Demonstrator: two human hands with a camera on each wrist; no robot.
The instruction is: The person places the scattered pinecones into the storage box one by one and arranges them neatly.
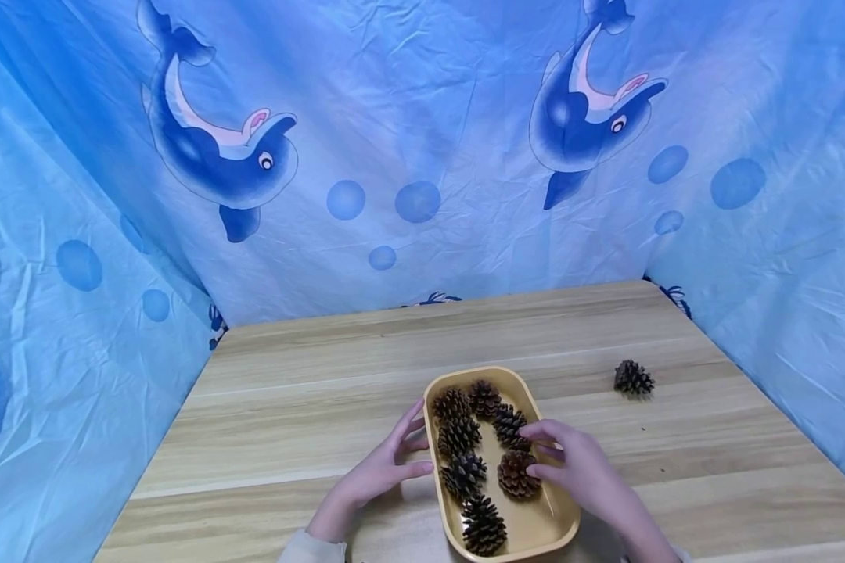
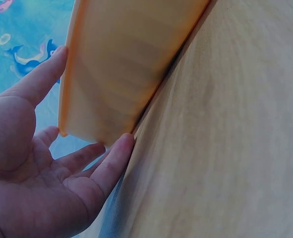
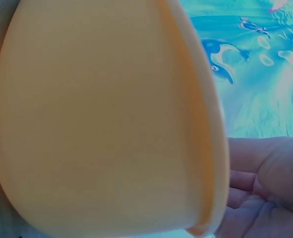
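A yellow rectangular box (image 1: 528,539) stands on the table, holding several pine cones, some along its left side and others towards its right. Beside its left wall is my left hand (image 1: 383,469), fingers spread and fingertips against the outside. The left wrist view shows that hand (image 2: 62,168) with thumb and fingers apart at the box wall (image 2: 116,64). My right hand (image 1: 580,469) reaches over the right rim. Its thumb touches a brown pine cone (image 1: 517,474); its index fingertip is at a darker pine cone (image 1: 510,426). In the right wrist view, the box (image 3: 96,119) hides its fingertips.
One more pine cone (image 1: 634,378) lies on the wooden table (image 1: 310,375), to the right of the box. Small dark crumbs dot the wood near it. Blue cloth (image 1: 394,94) with printed dolphins hangs behind the table and along both sides.
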